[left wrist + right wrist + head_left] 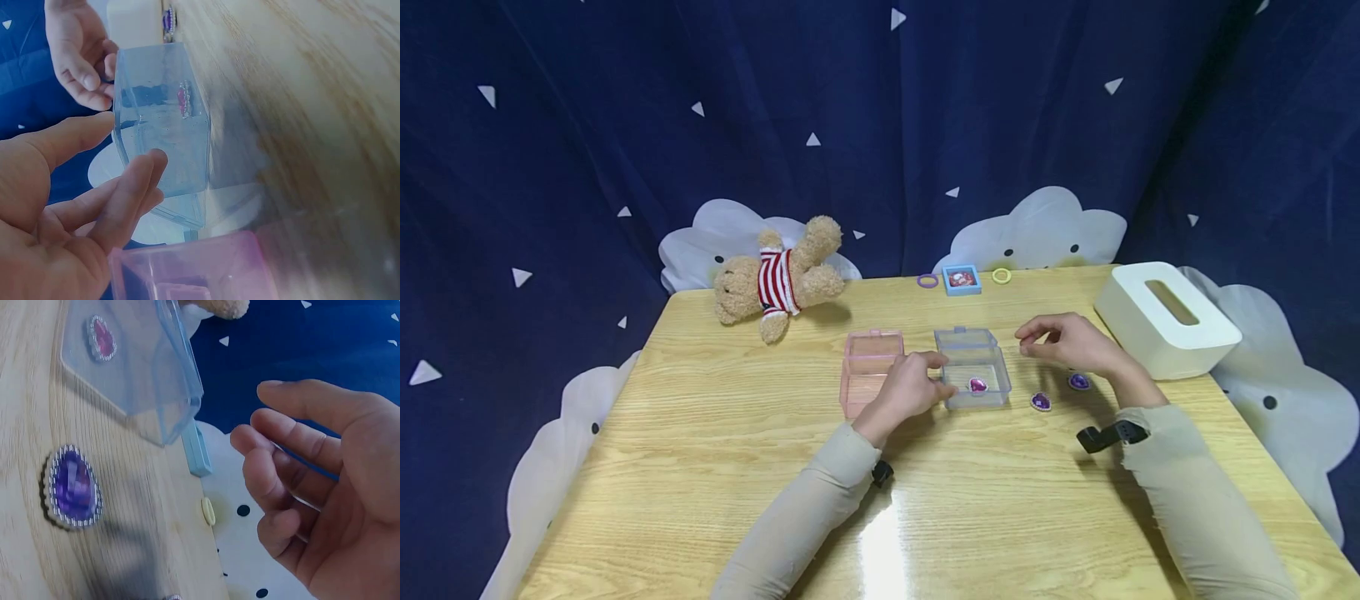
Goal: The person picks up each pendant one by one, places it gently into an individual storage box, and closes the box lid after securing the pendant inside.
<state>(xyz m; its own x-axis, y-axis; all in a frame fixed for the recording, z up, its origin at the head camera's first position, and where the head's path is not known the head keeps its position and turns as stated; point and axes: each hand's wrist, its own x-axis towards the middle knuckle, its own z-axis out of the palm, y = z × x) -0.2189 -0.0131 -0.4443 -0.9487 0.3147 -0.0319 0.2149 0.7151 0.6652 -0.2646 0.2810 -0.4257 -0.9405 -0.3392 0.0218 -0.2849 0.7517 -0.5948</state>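
Observation:
A clear blue box (992, 399) stands with its lid folded back, and a pink heart-shaped gem (977, 385) with a beaded silver rim lies inside it. Beside the box's left wall is my left hand (908, 388), thumb and fingers spread apart with nothing between them; whether they touch the wall I cannot tell. A clear pink box (857, 390), also lid back, sits partly behind that hand. To the right of the blue box my right hand (1075, 342) hovers, fingers loosely bent and holding nothing. Below it lie a purple gem (1041, 402) and a second purple gem (1078, 381).
A white tissue box (1165, 333) stands at the back right. Along the far edge lie a purple ring (927, 282), a small blue-framed square (962, 281) and a yellow ring (1002, 275). A teddy bear (778, 279) in a striped shirt lies at the back left.

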